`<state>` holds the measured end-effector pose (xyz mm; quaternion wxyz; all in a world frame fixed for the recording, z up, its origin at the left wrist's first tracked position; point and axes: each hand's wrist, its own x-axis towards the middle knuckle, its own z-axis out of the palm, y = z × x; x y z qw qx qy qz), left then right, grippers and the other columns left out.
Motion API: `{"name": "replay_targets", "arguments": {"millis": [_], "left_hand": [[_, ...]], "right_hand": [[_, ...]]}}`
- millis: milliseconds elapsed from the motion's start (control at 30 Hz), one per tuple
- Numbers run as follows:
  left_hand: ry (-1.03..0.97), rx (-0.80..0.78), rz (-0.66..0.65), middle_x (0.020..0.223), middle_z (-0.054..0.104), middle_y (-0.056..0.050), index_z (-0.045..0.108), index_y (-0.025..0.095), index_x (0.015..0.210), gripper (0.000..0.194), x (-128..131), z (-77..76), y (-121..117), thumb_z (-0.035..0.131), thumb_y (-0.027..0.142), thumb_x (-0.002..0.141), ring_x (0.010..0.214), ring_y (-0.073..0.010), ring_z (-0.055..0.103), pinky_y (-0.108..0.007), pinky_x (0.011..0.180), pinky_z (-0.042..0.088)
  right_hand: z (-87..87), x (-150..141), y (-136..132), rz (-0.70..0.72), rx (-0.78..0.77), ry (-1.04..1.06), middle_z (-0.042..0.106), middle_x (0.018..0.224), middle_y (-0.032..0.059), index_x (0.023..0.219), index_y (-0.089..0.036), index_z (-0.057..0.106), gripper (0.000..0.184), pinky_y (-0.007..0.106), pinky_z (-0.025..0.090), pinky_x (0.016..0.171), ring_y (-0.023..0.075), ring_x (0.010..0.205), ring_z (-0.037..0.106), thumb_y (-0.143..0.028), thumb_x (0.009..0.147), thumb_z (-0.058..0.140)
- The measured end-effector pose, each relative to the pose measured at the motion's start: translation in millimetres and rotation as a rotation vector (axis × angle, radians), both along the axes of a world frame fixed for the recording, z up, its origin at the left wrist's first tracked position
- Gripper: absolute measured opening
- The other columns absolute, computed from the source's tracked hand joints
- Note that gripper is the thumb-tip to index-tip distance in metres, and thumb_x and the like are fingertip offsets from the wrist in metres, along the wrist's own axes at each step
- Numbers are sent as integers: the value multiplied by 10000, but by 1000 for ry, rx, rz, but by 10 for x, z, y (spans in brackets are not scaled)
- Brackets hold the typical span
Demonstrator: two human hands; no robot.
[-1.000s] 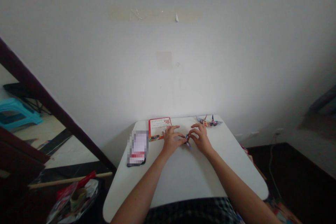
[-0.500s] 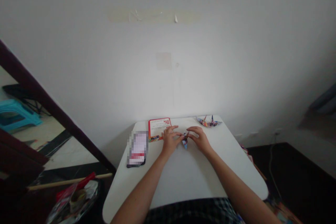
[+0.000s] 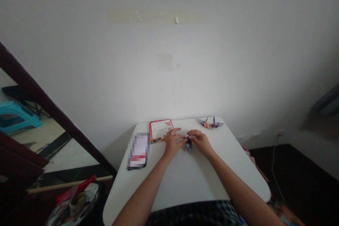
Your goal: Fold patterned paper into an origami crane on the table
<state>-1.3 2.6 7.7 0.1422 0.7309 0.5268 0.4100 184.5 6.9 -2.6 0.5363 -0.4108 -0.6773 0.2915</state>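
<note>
A small folded piece of patterned paper (image 3: pixel 189 145) is pinched between my two hands over the white table (image 3: pixel 190 180); its lower tip points toward me. My left hand (image 3: pixel 173 143) grips its left side with thumb and index finger, the other fingers stretched outward. From the right, my right hand (image 3: pixel 200 140) pinches it with bent fingers, which cover its upper part. Beyond my right hand, folded paper cranes (image 3: pixel 210 124) of similar printed paper lie at the table's back right corner; they overlap, so I cannot tell how many.
A red-edged printed card (image 3: pixel 159 130) lies at the back left of the table. In front of it is a phone (image 3: pixel 139 150) with a blurred screen. The wall (image 3: pixel 169 91) rises behind the table. A lined bin (image 3: pixel 76 201) stands on the floor at left, near a blue stool (image 3: pixel 19 116).
The folded paper has turned between my fingers, its lower tip swinging. My right hand's fingers have drawn in closer on it. My left hand has stayed nearly in place.
</note>
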Motion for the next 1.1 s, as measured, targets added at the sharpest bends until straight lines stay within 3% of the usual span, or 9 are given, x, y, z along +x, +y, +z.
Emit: {"name": "replay_targets", "arguments": {"millis": [333, 1100], "left_hand": [[-44, 52, 4, 1252, 639, -18, 783, 318, 802, 64, -38, 40, 4, 771, 342, 744, 1239, -274, 493, -544, 1118, 320], [-53, 25, 2, 1254, 629, -3, 769, 304, 757, 41, -5, 73, -29, 773, 274, 729, 1212, -257, 491, -529, 1101, 326]], "right_hand": [[-36, -1, -12, -101, 133, -107, 734, 968, 63, 838, -264, 742, 151, 482, 414, 1016, 249, 1096, 581, -399, 823, 676], [-33, -7, -26, -104, 125, -124, 731, 959, 60, 800, -262, 738, 158, 470, 406, 1009, 248, 1088, 580, -410, 817, 684]]}}
